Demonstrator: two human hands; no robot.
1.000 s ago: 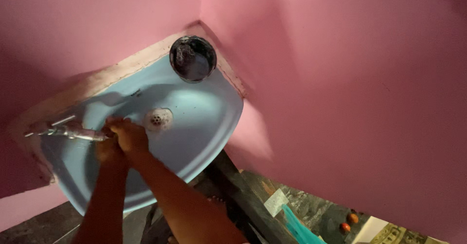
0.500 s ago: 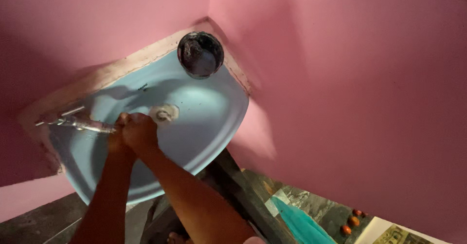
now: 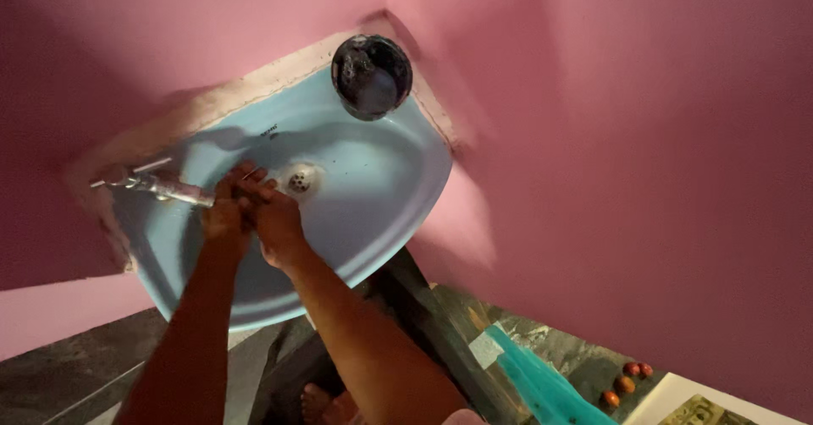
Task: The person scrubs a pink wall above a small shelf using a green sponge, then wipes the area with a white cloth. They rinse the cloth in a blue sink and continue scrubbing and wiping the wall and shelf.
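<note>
The left hand [image 3: 227, 209] and right hand [image 3: 275, 218] are pressed together, grasping nothing, under the metal tap [image 3: 161, 186] over the pale blue ceramic basin [image 3: 381, 179].

Both forearms bare, no sleeves, no watch/rings seen. Left hand [image 3: 227, 213], right hand [image 3: 275, 218] ungloved. Bare foot [image 3: 326, 406] at btm of frame.

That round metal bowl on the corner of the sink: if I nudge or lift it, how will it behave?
The metal bowl looks thin and shiny, so it is probably stiff and light for its size. It sits on the narrow rim of the blue sink, against the pink wall, so a push may slide or tip it into the basin. It may be slippery if wet.
</note>
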